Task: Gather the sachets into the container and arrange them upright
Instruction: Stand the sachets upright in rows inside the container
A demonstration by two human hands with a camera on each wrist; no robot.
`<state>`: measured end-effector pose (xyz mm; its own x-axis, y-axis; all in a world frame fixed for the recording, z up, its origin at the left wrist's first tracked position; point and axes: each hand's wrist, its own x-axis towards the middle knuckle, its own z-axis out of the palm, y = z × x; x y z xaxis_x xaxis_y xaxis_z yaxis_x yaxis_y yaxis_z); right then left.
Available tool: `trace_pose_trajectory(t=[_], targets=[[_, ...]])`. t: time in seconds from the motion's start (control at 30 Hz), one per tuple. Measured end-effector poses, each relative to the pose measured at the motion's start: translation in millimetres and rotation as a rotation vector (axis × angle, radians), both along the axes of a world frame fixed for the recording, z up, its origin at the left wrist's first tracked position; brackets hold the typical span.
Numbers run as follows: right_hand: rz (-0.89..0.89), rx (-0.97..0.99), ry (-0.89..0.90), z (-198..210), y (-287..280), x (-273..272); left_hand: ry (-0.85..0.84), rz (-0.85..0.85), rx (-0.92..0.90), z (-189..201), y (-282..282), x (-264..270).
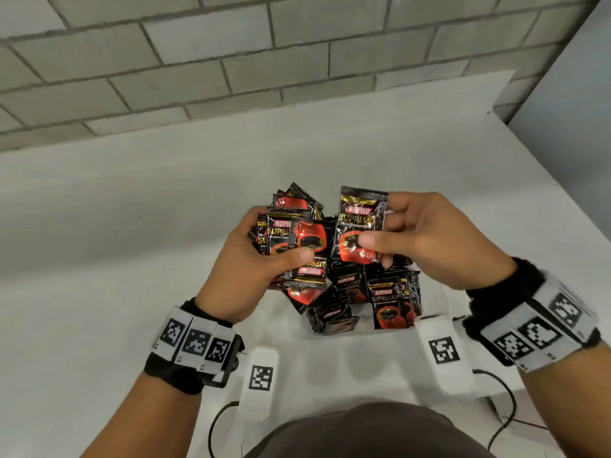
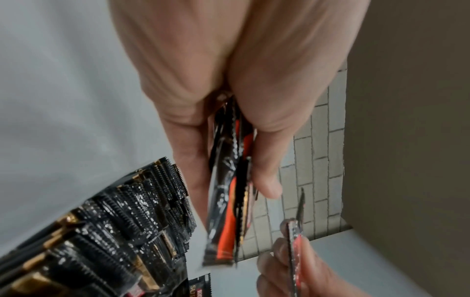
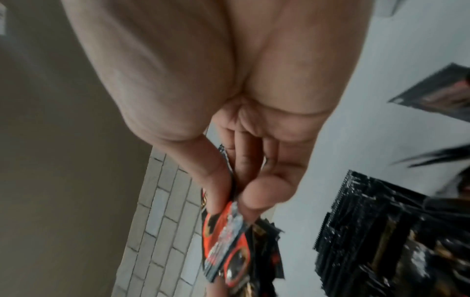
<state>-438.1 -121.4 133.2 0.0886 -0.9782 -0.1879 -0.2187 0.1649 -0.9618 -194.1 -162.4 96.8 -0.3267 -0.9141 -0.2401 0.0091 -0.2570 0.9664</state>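
My left hand (image 1: 281, 239) grips a fanned bundle of several black-and-red coffee sachets (image 1: 291, 233), seen edge-on in the left wrist view as the bundle (image 2: 229, 211). To its right, my right hand (image 1: 380, 223) pinches a single sachet (image 1: 358, 226) upright between thumb and fingers; the right wrist view shows this sachet (image 3: 223, 241) at the thumb tip. Both hands hover above more sachets (image 1: 390, 302) packed together below, many standing on edge in rows (image 2: 122, 227) (image 3: 376, 231). I cannot make out the container's walls against the white table.
The white table (image 1: 132, 226) runs back to a grey brick wall (image 1: 231, 61) and ends at the right (image 1: 545, 166). Two white tagged blocks (image 1: 261, 375) (image 1: 443, 350) and black cables (image 1: 215, 424) lie near the front edge.
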Motion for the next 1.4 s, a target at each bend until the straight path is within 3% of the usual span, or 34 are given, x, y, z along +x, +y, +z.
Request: trace_pose_trajectory(t=[0.3, 0.5, 0.87, 1.03, 1.2, 1.4], targets=[[0.006, -0.03, 0.058, -10, 8, 1, -0.001, -0.087, -0.035, 4, 1, -9], [-0.138, -0.028, 0.201, -28, 9, -20, -0.058, -0.029, -0.076, 3, -4, 8], [0.042, -0.002, 0.579, -65, 11, 9, -0.048, 0.012, -0.045, -8, -6, 16], [0.007, -0.03, 0.59, -65, 7, 11, -0.047, 0.016, -0.044, -10, -4, 19], [0.129, 0.022, 0.699, -68, 5, 10, -0.058, 0.034, -0.037, -10, -4, 21], [0.117, 0.074, 0.68, -58, 3, -1, -0.082, 0.008, -0.054, -8, -4, 18]])
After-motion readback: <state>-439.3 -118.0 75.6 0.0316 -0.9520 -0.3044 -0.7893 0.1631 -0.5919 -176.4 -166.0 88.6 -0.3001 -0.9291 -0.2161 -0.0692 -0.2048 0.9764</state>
